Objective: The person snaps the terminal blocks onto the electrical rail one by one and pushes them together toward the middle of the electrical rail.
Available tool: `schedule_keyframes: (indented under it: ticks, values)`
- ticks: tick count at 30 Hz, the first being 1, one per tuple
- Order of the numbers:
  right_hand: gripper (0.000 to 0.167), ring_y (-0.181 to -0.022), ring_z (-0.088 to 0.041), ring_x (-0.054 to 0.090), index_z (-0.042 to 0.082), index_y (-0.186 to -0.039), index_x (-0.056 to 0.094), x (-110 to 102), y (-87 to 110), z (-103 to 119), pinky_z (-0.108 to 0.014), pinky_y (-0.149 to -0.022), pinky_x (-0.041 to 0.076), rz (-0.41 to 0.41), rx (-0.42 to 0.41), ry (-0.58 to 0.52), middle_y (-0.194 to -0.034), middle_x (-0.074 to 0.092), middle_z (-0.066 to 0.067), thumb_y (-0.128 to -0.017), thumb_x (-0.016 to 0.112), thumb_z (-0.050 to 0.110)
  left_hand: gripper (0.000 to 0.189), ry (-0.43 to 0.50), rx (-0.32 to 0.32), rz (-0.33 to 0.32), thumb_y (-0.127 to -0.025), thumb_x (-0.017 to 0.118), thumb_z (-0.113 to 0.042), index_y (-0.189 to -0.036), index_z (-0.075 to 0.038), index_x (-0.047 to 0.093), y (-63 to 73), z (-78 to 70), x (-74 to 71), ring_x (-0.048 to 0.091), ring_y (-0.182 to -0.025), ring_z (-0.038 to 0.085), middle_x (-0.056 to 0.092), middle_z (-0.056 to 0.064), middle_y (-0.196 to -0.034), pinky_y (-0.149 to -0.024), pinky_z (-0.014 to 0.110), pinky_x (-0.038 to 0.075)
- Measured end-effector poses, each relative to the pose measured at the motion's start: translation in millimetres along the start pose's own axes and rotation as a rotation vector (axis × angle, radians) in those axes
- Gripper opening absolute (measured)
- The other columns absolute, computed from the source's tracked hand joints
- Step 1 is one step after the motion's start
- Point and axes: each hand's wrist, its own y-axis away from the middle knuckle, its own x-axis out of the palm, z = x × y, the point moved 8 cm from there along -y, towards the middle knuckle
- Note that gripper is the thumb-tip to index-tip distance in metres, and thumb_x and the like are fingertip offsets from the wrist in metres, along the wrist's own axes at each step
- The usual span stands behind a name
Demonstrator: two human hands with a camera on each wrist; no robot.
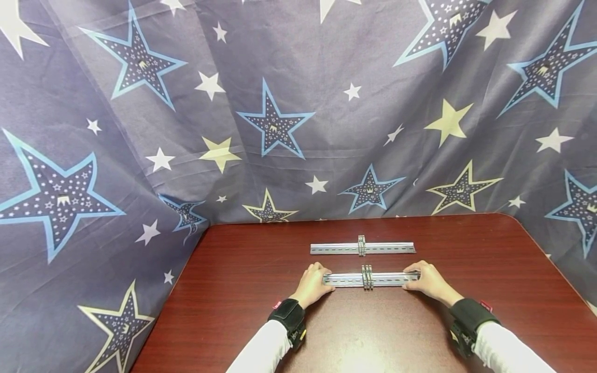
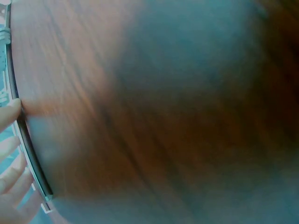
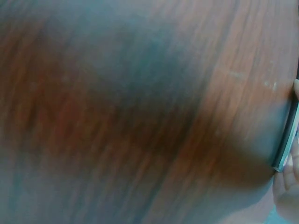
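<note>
A slotted metal DIN rail (image 1: 345, 280) lies sideways before me, with several narrow terminal-block-like pieces (image 1: 367, 277) clustered near its middle. My left hand (image 1: 313, 286) grips its left end, thumb along the near edge and fingers on the far side. At the other end, my right hand (image 1: 432, 283) holds the rail between thumb and fingers. In the left wrist view the rail (image 2: 31, 156) runs down the left border beside the fingertips (image 2: 10, 114). Only the rail's end (image 3: 286, 140) and part of the hand show at the right border of the right wrist view.
Behind the held rail, a second DIN rail (image 1: 336, 248) lies parallel on the reddish-brown table (image 1: 242, 290), with similar narrow pieces (image 1: 361, 245) at its middle. A star-patterned curtain (image 1: 289, 171) hangs along the table's back and sides.
</note>
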Motion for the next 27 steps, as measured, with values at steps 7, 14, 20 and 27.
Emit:
schedule_keyframes:
  ticks: [7,14,20,27]
  values:
    - [0.033,-0.079,-0.027,0.054,0.001,-0.082,0.066,-1,-2.4,1,-0.038,-0.069,0.042,-0.018,-0.018,0.030,-0.081,0.060,-0.010,-0.056,0.079,0.017,0.038,-0.016,-0.002,0.000,-0.064,0.075,-0.026,-0.095,-0.005,0.067,-1.1,1.4,-0.1,0.049,-0.080,0.020,0.053,0.004,-0.084,-0.069,0.030,0.039]
    - [0.033,-0.077,-0.028,0.052,0.001,-0.080,0.066,-1,-6.2,1,-0.039,-0.070,0.039,-0.026,-0.015,0.066,-0.080,0.060,-0.010,-0.055,0.079,0.018,0.038,-0.032,-0.016,0.000,-0.064,0.074,-0.028,-0.094,-0.005,0.067,-5.7,4.3,0.5,0.049,-0.081,0.020,0.053,0.003,-0.084,-0.070,0.031,0.039]
    - [0.033,-0.077,-0.029,0.052,0.000,-0.081,0.066,-2,-9.2,3,-0.040,-0.070,0.039,-0.028,-0.018,0.073,-0.078,0.061,-0.010,-0.056,0.079,0.017,0.038,-0.046,-0.030,0.001,-0.064,0.073,-0.029,-0.094,-0.007,0.067,-10.3,8.1,2.5,0.050,-0.081,0.020,0.053,0.003,-0.084,-0.070,0.032,0.039]
    - [0.035,-0.078,-0.029,0.053,-0.002,-0.082,0.066,0,-15.0,-2,-0.040,-0.069,0.040,-0.005,0.003,0.068,-0.079,0.062,-0.010,-0.058,0.079,0.019,0.039,-0.061,-0.038,-0.002,-0.064,0.074,-0.031,-0.094,-0.007,0.067,-14.9,10.9,2.8,0.050,-0.080,0.021,0.053,0.004,-0.084,-0.070,0.033,0.039]
